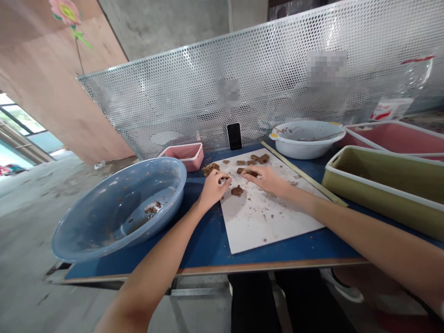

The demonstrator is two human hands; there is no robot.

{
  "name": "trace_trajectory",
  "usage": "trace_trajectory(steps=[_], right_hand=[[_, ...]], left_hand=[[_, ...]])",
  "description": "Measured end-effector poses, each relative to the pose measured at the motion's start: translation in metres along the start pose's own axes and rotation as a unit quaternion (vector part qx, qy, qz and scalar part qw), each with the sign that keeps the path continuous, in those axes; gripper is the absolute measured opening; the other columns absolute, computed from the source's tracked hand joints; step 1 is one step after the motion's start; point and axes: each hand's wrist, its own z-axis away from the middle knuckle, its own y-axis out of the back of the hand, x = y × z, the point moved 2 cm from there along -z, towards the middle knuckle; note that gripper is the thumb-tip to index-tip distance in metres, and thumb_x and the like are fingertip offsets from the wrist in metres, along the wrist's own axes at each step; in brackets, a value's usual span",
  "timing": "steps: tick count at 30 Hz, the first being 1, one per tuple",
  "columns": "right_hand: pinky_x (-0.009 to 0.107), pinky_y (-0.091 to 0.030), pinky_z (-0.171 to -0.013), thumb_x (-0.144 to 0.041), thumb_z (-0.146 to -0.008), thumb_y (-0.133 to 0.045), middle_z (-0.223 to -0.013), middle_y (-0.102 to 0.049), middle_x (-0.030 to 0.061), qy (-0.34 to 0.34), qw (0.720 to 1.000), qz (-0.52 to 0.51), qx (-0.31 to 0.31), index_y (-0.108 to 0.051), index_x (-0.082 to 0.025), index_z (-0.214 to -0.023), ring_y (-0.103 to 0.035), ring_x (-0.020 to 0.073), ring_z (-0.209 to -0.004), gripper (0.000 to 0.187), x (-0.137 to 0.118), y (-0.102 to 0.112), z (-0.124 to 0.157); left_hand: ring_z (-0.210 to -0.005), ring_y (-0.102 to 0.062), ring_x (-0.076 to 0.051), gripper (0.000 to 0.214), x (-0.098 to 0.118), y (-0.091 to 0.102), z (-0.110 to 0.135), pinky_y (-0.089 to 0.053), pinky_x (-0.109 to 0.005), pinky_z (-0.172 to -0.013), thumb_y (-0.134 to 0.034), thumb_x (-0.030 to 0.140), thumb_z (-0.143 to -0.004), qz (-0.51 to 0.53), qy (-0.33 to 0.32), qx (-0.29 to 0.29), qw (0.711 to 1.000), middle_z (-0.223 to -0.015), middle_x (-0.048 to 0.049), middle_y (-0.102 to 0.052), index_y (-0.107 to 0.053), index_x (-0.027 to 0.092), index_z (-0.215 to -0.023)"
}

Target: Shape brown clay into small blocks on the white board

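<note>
On a white board (277, 222) lie several brown, clay-like pieces (263, 158) and scattered crumbs. My right hand (262, 179) is over the board, its fingers closed on a brown piece (252, 173) that they partly cover. My left hand (214, 186) is at the board's left edge with thumb and fingers curled together; whatever is between the tips is too small to make out. Just below and between both hands rests a separate brown lump (237, 190). A crumbly brown heap (210, 169) sits right behind my left hand.
A large blue basin (79, 231) with brown residue stands left, a small pink tub (192, 157) behind it. A phone (235, 137) leans against the perforated metal screen (166, 88). Along the board's right lie a long strip (305, 175), white basin (305, 149), green trough (378, 189) and pink trough (412, 134).
</note>
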Motion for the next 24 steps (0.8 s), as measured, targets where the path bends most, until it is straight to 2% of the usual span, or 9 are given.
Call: trace_trajectory(steps=[2,6,10,13,18,20,22,24], right_hand=[[0.040,-0.054,-0.088,-0.046,-0.106,-0.060,-0.108,-0.078,0.0089,0.043,0.999,0.018,0.003,-0.078,-0.025,-0.112,-0.072,0.0263,-0.097,0.028,0.003,0.000,-0.001],[0.044,-0.057,-0.091,-0.038,-0.107,-0.059,-0.105,-0.077,0.0105,0.103,0.993,0.053,-0.028,-0.081,-0.026,-0.117,-0.071,0.0270,-0.097,0.027,0.009,-0.003,-0.001],[0.043,-0.058,-0.089,-0.040,-0.107,-0.062,-0.108,-0.078,0.0110,0.089,0.992,0.064,-0.067,-0.081,-0.026,-0.120,-0.071,0.0265,-0.096,0.027,0.007,-0.007,0.003],[0.041,-0.058,-0.090,-0.037,-0.107,-0.060,-0.107,-0.079,0.0106,0.083,0.991,0.062,-0.086,-0.081,-0.024,-0.115,-0.071,0.0250,-0.094,0.026,0.005,-0.011,0.005],[0.038,-0.058,-0.084,-0.030,-0.100,-0.068,-0.106,-0.079,0.0093,0.047,0.994,0.051,-0.081,-0.075,-0.024,-0.124,-0.071,0.0229,-0.087,0.026,0.008,-0.016,0.004],[0.037,-0.058,-0.083,-0.029,-0.098,-0.071,-0.105,-0.079,0.0082,0.034,0.995,0.048,-0.082,-0.075,-0.024,-0.118,-0.071,0.0221,-0.085,0.022,0.009,-0.016,0.005],[0.038,-0.058,-0.084,-0.030,-0.099,-0.070,-0.104,-0.079,0.0076,0.048,0.993,0.051,-0.090,-0.077,-0.025,-0.110,-0.071,0.0222,-0.086,0.013,0.010,-0.016,0.005],[0.040,-0.057,-0.088,-0.032,-0.103,-0.066,-0.105,-0.079,0.0080,0.086,0.989,0.057,-0.102,-0.078,-0.026,-0.108,-0.072,0.0235,-0.092,0.014,0.011,-0.016,0.005]], left_hand=[[-0.088,-0.067,-0.020,0.013,-0.001,0.000,0.001,-0.055,-0.034,-0.088,-0.074,0.028,-0.098,-0.034,-0.014,-0.028,0.999,-0.102,-0.0061,-0.069,-0.083,0.019,-0.102],[-0.100,-0.070,-0.025,0.013,-0.007,-0.002,0.001,-0.057,-0.039,-0.098,-0.076,0.021,-0.097,-0.087,-0.013,-0.053,0.995,-0.108,-0.0087,-0.071,-0.084,0.019,-0.106],[-0.104,-0.071,-0.026,0.017,-0.011,-0.006,0.001,-0.058,-0.041,-0.100,-0.077,0.016,-0.095,-0.118,-0.022,-0.068,0.990,-0.109,-0.0097,-0.074,-0.084,0.019,-0.110],[-0.106,-0.072,-0.028,0.019,-0.011,-0.008,0.002,-0.058,-0.042,-0.102,-0.076,0.017,-0.096,-0.132,-0.026,-0.071,0.988,-0.111,-0.0104,-0.075,-0.084,0.020,-0.113],[-0.111,-0.073,-0.030,0.028,-0.006,-0.007,0.003,-0.058,-0.044,-0.105,-0.075,0.017,-0.097,-0.144,-0.015,-0.068,0.987,-0.115,-0.0127,-0.077,-0.081,0.018,-0.124],[-0.110,-0.074,-0.030,0.027,-0.005,-0.007,0.003,-0.059,-0.044,-0.104,-0.076,0.016,-0.097,-0.142,-0.010,-0.073,0.987,-0.115,-0.0127,-0.079,-0.081,0.017,-0.123],[-0.109,-0.076,-0.029,0.027,-0.006,-0.006,0.003,-0.059,-0.044,-0.104,-0.076,0.013,-0.096,-0.133,-0.002,-0.072,0.988,-0.116,-0.0125,-0.081,-0.081,0.017,-0.122],[-0.108,-0.077,-0.029,0.029,-0.007,-0.006,0.003,-0.060,-0.043,-0.104,-0.075,0.010,-0.095,-0.117,0.003,-0.066,0.991,-0.117,-0.0118,-0.082,-0.081,0.018,-0.122]])
